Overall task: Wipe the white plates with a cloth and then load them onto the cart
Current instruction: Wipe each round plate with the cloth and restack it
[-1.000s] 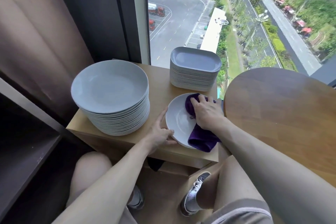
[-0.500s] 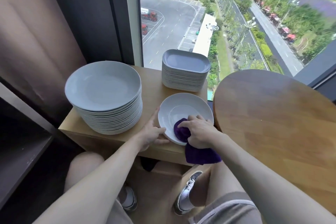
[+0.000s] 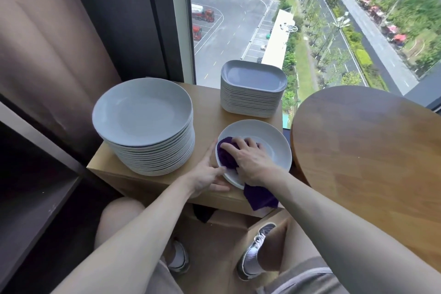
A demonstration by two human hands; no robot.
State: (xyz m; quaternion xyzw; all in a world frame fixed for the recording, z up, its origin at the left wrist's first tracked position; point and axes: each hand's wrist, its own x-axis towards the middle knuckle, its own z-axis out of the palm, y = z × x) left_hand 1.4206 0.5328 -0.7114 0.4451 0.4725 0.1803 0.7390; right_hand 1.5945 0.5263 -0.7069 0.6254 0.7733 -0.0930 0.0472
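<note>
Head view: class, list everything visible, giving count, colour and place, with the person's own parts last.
Round plates: one tall stack, white, left on the wooden stand.
Rectangular plates: one stack, white, back of the stand, by the window.
Single plate: one, white, front right of the stand.
Cloth: one, purple, on the single plate, one end hanging over the stand's front.
Round table: one, brown wood, right.
Curtain: one, brown, left.
Shoes: two, grey, on the floor.
Left hand: touches the single plate's left rim.
Right hand: grips the cloth on the plate.
</note>
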